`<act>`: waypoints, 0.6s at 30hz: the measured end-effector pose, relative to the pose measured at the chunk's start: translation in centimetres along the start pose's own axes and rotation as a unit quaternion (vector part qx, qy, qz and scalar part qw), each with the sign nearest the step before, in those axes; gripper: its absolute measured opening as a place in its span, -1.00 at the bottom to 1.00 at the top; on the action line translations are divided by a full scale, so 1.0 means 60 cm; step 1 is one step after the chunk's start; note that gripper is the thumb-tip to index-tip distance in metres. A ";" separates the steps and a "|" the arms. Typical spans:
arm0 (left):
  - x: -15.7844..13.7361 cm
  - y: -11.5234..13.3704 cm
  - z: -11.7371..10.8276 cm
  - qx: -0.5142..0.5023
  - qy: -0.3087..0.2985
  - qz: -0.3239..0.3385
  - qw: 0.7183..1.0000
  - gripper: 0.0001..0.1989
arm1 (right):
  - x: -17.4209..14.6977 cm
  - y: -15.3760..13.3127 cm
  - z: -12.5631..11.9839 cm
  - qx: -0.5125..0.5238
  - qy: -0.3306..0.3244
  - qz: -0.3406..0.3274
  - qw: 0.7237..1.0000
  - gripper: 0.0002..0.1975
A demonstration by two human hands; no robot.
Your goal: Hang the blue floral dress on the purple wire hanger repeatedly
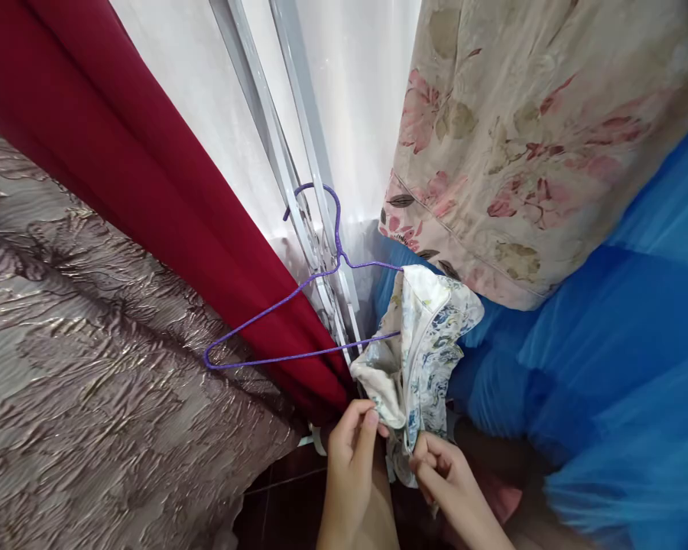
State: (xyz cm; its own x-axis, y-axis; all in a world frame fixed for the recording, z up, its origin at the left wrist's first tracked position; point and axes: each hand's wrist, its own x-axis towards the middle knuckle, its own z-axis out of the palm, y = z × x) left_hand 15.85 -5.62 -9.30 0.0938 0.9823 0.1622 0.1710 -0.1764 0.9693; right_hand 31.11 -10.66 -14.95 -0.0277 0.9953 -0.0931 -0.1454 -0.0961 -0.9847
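While the left hand (pixel 349 466) pinches a lower edge between thumb and forefinger, the right hand (pixel 450 481) closes its curled fingers on another bit of the hem just beside it, and both have hold of the same blue-and-white floral garment (pixel 436 351). Up from those fingertips, the cloth bunches and folds over one end of a purple hanger (pixel 339 250), hiding that end completely, while the opposite arm pokes out bare to the left!

Watch the load: all the fabric sits on one side, so a hard downward tug from either hand could tip the hanger or drag the garment clean off its end. And the hook? It crosses two white metal rails (pixel 303 114), but whether either one bears its weight I can't tell; if it rests loosely, a sideways pull could well unseat it.

Crowded out here, too! Red cloth (pixel 166 183) slants behind the bare arm, with crinkled, shiny fabric (pixel 92 382) beyond it. Over on the right, a cream flowered cloth (pixel 504 153) hangs near the garment's top, and sheer blue fabric (pixel 608 321) billows close by, near enough to catch in a careless grab.
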 end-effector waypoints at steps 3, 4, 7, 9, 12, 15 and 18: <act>-0.010 0.023 0.024 -0.010 -0.019 0.020 1.000 -0.72 | 0.012 0.005 -0.026 -0.015 0.015 -0.006 1.000 -0.63; -0.012 0.030 0.029 -0.006 -0.019 0.028 0.999 -0.72 | 0.016 0.009 -0.034 -0.027 0.028 -0.010 0.999 -0.62; -0.014 0.050 0.043 0.022 -0.047 0.050 0.997 -0.74 | 0.020 0.025 -0.048 -0.068 0.100 -0.029 0.992 -0.68; -0.014 0.059 0.050 0.041 -0.096 0.055 0.993 -0.76 | 0.013 0.033 -0.046 -0.072 0.183 -0.060 0.979 -0.72; -0.017 0.063 0.058 0.052 -0.161 0.046 0.985 -0.79 | -0.006 0.029 -0.032 -0.072 0.278 -0.145 0.947 -0.51; -0.023 0.060 0.061 0.048 -0.187 0.050 0.980 -0.81 | -0.015 0.005 -0.020 -0.117 0.216 -0.219 0.944 -0.39; -0.028 0.055 0.060 0.042 -0.180 0.072 0.980 -0.80 | 0.001 -0.026 -0.015 -0.120 0.083 -0.210 0.967 -0.42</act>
State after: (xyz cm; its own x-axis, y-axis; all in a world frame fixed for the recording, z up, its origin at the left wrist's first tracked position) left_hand 19.80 -8.07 -7.00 0.4599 0.8635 0.2069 0.2094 -0.3319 0.9198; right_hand 32.25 -10.42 -13.54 0.1462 0.9365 0.3187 0.1243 0.3022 -0.9451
